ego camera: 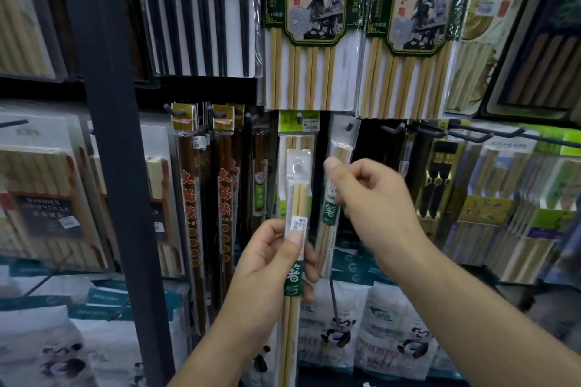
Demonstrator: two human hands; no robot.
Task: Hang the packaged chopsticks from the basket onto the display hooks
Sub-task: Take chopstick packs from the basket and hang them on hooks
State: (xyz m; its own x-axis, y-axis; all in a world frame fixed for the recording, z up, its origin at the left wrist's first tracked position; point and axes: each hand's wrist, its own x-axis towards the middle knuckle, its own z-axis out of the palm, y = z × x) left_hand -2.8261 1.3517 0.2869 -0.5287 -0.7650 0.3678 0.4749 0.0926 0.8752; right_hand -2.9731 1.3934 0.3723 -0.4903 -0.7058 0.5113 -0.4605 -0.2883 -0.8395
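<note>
My left hand [270,261] grips a chopstick pack [297,214] upright, its hole on top for the hook [349,126]. My right hand [374,201] pinches the hung pack [333,198], steadying it.

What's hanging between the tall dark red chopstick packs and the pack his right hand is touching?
In the head view, a green-topped pack of pale chopsticks, with the left hand's pack raised before it.

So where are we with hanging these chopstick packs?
Looks done: one clear pack of pale bamboo chopsticks with a green band hangs on a dark hook, steadied by the right hand. In hand: the left hand holds a matching pack upright, not yet hooked. The basket is out of view, so what remains is unknown.
</note>
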